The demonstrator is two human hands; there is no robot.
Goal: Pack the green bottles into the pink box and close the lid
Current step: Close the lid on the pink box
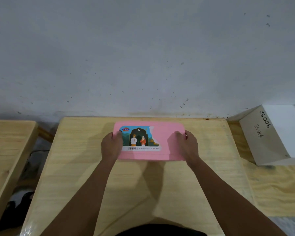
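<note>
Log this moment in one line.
pink box: closed, on table | left hand: grips left end | right hand: grips right end | bottles: unseen

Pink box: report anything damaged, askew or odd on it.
The printed label on the pink box is torn: its right edge is ragged, leaving bare pink lid. Otherwise the box sits square on the table, lid on, with the left hand and right hand gripping its ends.

Left hand (111,145) and right hand (187,145) are bare, forearms (85,193) too; a black garment (160,231) shows at bottom centre.
</note>
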